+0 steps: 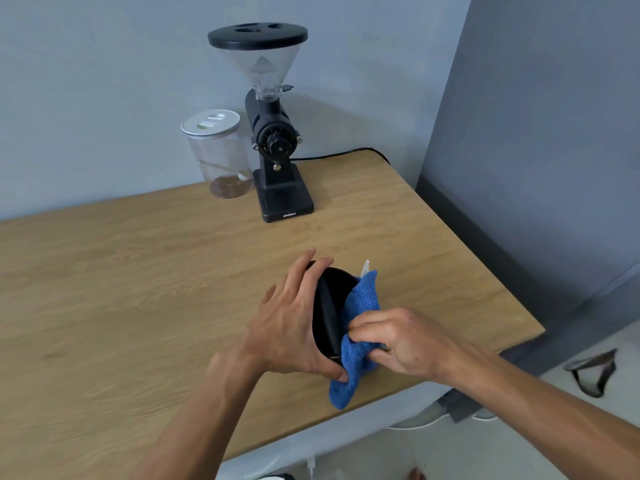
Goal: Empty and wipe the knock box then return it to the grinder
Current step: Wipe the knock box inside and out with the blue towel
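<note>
At lower centre of the frame, the left hand (pixel 291 327) grips the black knock box (pixel 329 306), fingers closed around its far rim and thumb at its near edge, tilting it so the opening faces the right hand (pixel 405 344). The right hand pinches a blue cloth (pixel 356 337) closed between its fingers and presses it to the interior, apparently wiping the inner wall; contact inside is hidden. The box sits near the right edge of the wooden table (pixel 121 289). The grinder (pixel 277 147) stands upper centre, its base vacant, a clear jar (pixel 218 154) just beside it; nothing obstructs the return path
</note>
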